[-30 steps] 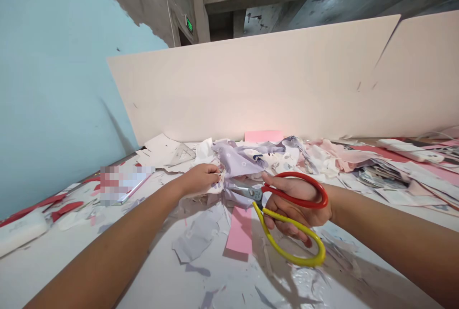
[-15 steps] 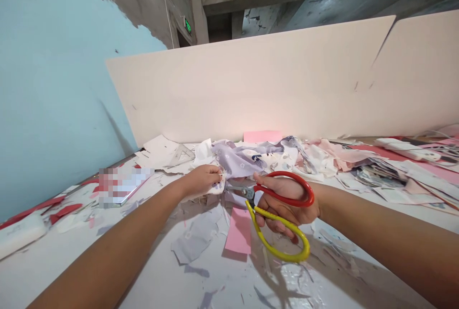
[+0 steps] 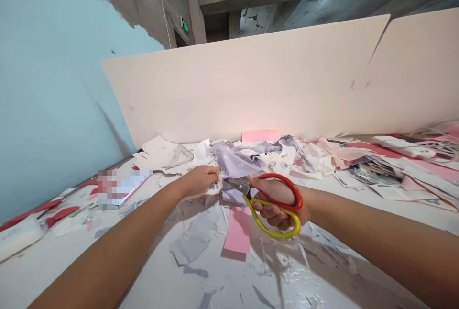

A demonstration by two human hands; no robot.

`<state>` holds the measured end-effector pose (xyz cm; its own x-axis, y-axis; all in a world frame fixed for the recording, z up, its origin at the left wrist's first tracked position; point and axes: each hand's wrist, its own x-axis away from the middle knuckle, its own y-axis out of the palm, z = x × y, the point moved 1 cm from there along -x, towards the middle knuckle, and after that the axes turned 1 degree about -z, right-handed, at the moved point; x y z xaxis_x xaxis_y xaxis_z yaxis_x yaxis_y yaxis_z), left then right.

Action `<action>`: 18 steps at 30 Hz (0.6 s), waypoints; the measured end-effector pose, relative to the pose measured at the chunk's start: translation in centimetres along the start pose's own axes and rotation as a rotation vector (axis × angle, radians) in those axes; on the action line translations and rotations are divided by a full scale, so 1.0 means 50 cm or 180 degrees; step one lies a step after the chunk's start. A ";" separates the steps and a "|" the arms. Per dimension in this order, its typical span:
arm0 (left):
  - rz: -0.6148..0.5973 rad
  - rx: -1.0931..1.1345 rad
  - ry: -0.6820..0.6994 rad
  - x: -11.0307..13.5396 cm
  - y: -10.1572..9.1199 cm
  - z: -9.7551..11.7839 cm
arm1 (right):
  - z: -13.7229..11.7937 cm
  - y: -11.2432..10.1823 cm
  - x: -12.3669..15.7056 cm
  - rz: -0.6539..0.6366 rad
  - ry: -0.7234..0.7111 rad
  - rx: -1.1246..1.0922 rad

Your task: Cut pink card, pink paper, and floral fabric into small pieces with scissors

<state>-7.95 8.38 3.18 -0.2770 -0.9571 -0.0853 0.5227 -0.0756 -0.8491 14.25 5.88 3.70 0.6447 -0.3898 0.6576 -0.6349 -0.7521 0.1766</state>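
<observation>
My right hand (image 3: 274, 204) is closed on scissors (image 3: 296, 194) with one red and one yellow handle. Their blades point left and meet the edge of a lavender fabric (image 3: 233, 158) that has small flowers and a pale printed part. At that edge my left hand (image 3: 202, 180) pinches the cloth between thumb and fingers, just left of the blade tips. Whether the tips are inside the cloth I cannot make out. Below the blades a pink paper piece (image 3: 237, 232) lies on the white table (image 3: 150, 275), beside a greyish-lavender scrap (image 3: 193, 239).
A pale partition (image 3: 251, 84) stands behind the table. At left lie a phone-like device (image 3: 131, 188), red scraps (image 3: 62, 214) and a white object (image 3: 19, 237). A clear set square (image 3: 180, 156) rests at the back. To the right are paper piles (image 3: 376, 172) and a power strip (image 3: 403, 145).
The scissor handles have drawn closer together as my right hand closed. Hand and scissors shifted slightly left and up. My left hand keeps its pinch on the fabric.
</observation>
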 end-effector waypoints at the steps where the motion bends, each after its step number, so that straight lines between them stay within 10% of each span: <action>1: 0.0035 -0.0054 -0.0027 -0.001 -0.001 -0.004 | 0.002 -0.005 0.001 0.0034 -0.0053 -0.0032; 10: 0.1216 -0.2222 0.0535 0.010 0.012 0.015 | 0.030 -0.063 0.085 0.0369 -0.0218 0.1729; 18: -0.0148 -0.2185 0.1779 0.029 0.059 0.060 | 0.041 -0.145 0.144 0.2805 0.0029 0.4170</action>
<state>-4.37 5.92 2.10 -0.7332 -0.6670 -0.1324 -0.0483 0.2453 -0.9682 24.38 7.42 5.65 0.2812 -0.9357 0.2129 0.0030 -0.2210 -0.9753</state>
